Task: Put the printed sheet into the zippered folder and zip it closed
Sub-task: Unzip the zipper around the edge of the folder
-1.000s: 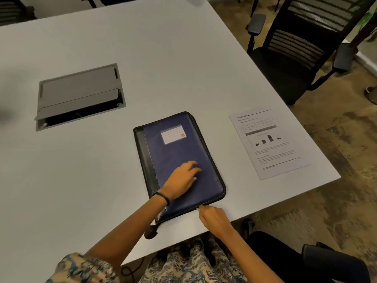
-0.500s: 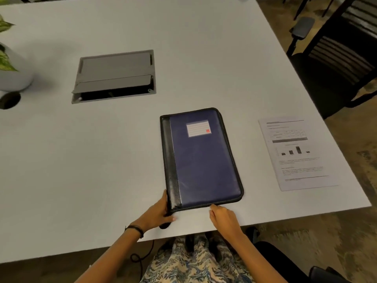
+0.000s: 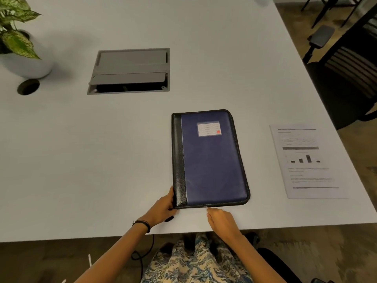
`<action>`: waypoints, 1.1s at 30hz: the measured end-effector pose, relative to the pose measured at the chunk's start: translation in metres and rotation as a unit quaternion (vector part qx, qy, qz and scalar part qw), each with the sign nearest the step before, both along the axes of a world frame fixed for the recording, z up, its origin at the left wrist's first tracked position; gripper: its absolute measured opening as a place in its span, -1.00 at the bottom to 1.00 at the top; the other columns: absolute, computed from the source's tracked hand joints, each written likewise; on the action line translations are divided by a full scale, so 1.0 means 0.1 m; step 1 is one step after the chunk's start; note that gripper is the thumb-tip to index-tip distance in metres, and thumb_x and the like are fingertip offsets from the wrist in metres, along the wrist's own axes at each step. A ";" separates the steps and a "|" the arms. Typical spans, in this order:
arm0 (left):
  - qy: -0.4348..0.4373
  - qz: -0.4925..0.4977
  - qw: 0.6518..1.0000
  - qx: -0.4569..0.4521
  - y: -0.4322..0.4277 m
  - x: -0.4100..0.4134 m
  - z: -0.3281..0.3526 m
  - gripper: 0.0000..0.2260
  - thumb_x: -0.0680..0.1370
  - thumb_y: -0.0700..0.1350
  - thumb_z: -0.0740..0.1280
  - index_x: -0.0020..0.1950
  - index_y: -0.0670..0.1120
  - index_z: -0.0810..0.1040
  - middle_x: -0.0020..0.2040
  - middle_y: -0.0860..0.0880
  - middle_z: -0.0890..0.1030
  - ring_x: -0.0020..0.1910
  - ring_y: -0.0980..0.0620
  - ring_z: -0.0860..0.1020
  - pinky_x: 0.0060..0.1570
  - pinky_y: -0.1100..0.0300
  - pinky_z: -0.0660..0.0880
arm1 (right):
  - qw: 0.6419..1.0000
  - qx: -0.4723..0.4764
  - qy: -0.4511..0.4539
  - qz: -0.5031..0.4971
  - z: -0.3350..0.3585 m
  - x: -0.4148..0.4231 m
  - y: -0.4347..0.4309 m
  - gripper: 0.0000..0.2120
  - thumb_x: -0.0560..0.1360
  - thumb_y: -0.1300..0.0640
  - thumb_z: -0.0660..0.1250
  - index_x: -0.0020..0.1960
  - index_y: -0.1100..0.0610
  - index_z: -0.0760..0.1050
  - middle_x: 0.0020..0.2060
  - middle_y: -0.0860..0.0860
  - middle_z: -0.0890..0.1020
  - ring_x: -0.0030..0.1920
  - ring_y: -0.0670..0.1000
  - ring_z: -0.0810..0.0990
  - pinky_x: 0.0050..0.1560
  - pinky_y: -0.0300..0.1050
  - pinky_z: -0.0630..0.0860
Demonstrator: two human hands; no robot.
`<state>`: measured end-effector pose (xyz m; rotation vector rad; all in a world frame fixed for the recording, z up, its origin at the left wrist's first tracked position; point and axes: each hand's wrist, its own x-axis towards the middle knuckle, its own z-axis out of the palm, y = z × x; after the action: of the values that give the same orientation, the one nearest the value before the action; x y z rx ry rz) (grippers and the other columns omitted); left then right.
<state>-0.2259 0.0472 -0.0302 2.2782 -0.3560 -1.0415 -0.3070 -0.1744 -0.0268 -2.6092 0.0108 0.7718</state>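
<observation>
A dark blue zippered folder [image 3: 212,160] with a black spine and a white label lies flat and closed on the white table [image 3: 81,160], near its front edge. My left hand [image 3: 162,208] grips the folder's near left corner at the spine. My right hand [image 3: 219,218] pinches the small metal zipper pull [image 3: 206,208] on the folder's near edge. The printed sheet [image 3: 308,160], with a small bar chart and text, lies flat on the table to the right of the folder, apart from it.
A grey cable hatch [image 3: 130,70] sits in the table behind the folder, its flap partly open. A potted plant [image 3: 18,43] stands at the far left beside a round cable hole [image 3: 28,86]. A black office chair [image 3: 346,78] is off the table's right side.
My left hand left the folder's cover and took hold of its near left corner. The folder now lies straighter. My right hand stays at the zipper on the near edge.
</observation>
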 end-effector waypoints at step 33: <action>0.029 -0.020 0.999 -0.036 -0.03 0.07 0.06 -0.13 0.50 -0.26 0.36 0.53 -0.08 -0.26 0.13 -0.20 0.59 -0.03 0.03 0.55 0.15 0.13 0.55 | 0.990 0.002 -0.036 0.139 0.12 0.37 0.52 -0.75 0.57 0.19 0.07 -0.05 0.26 0.51 -0.08 0.26 0.64 -0.10 0.27 0.59 -0.25 0.05 0.41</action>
<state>-0.2186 0.0439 -0.0245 2.1792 -0.4090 -1.0948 -0.2704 -0.1227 -0.0148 -2.6661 -0.3818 0.7651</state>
